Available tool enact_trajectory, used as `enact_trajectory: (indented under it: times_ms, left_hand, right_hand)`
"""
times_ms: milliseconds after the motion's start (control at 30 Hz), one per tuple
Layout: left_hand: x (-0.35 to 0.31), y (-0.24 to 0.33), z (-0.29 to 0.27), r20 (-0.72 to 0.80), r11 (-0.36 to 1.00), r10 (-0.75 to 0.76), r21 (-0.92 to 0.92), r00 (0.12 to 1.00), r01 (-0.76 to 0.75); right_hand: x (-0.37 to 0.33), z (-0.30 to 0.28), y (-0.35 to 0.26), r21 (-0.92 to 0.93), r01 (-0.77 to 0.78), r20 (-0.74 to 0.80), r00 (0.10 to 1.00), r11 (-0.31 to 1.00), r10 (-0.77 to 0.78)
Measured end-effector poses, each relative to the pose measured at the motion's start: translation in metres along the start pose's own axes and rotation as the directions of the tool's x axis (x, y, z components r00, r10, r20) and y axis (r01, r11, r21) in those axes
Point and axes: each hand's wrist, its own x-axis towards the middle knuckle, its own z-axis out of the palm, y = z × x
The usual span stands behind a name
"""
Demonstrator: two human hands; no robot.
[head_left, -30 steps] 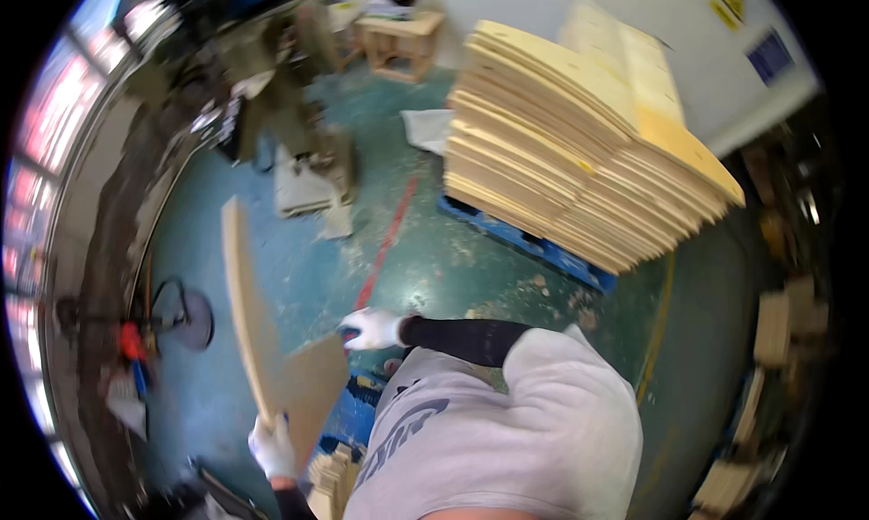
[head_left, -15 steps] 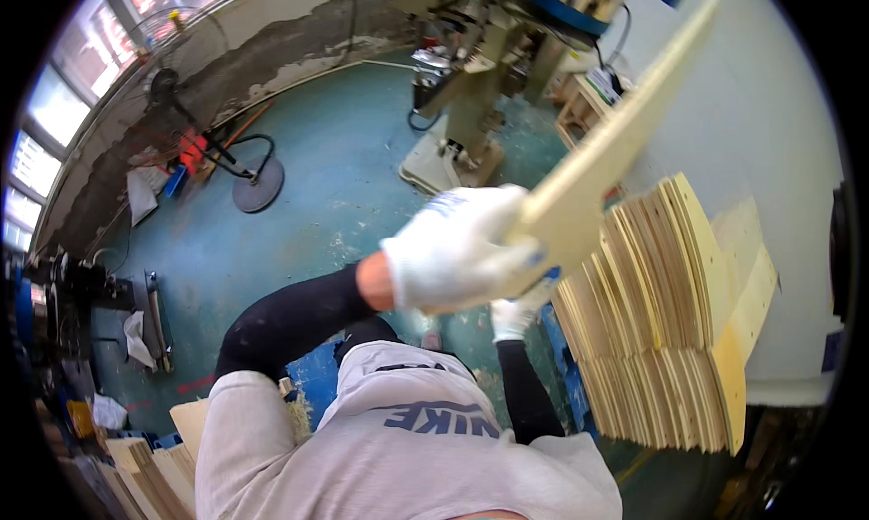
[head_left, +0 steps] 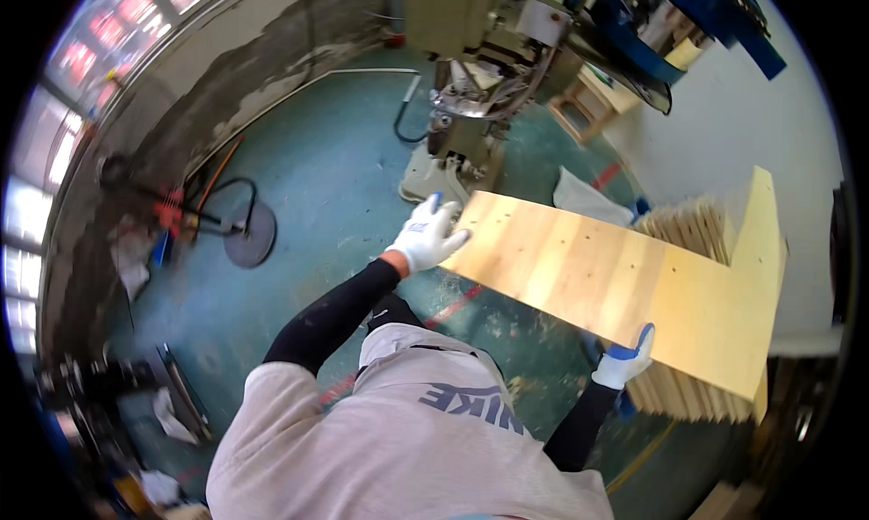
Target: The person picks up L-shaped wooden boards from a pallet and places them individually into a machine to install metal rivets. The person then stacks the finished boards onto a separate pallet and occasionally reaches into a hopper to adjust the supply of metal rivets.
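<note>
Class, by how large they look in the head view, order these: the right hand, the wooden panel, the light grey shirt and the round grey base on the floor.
1. Light grey shirt
2. Wooden panel
3. Round grey base and right hand: too alike in size to rank.

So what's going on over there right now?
A gloved person is handling an L-shaped wooden board: left hand, spread open, at its left end, right hand at its near edge. The board's wider end overlaps a stack of wooden boards in view; whether it rests there is unclear.
</note>
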Motion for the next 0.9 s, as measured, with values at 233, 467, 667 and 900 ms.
enact_trajectory:
  times_ms: [233,467,667,900]
  left_hand:
    - [0.028,-0.132,-0.074,0.254,0.782,-0.114,-0.573,0.961,0.244]
    - [0.039,-0.164,-0.133,0.13,0.842,-0.157,-0.501,0.979,0.201]
    - [0.09,-0.174,-0.174,-0.032,0.827,-0.147,-0.552,0.989,0.105]
    - [0.124,-0.179,-0.197,0.009,0.903,0.066,-0.426,0.998,-0.056]
  right_hand:
    - [-0.074,0.046,-0.072,0.857,-0.487,0.324,0.763,0.167,0.56]
    - [-0.133,0.081,-0.146,0.864,-0.456,0.237,0.743,0.215,0.626]
    - [-0.169,0.121,-0.162,0.902,-0.416,0.244,0.713,0.117,0.658]
    - [-0.207,0.149,-0.18,0.913,-0.361,0.13,0.698,0.189,0.704]
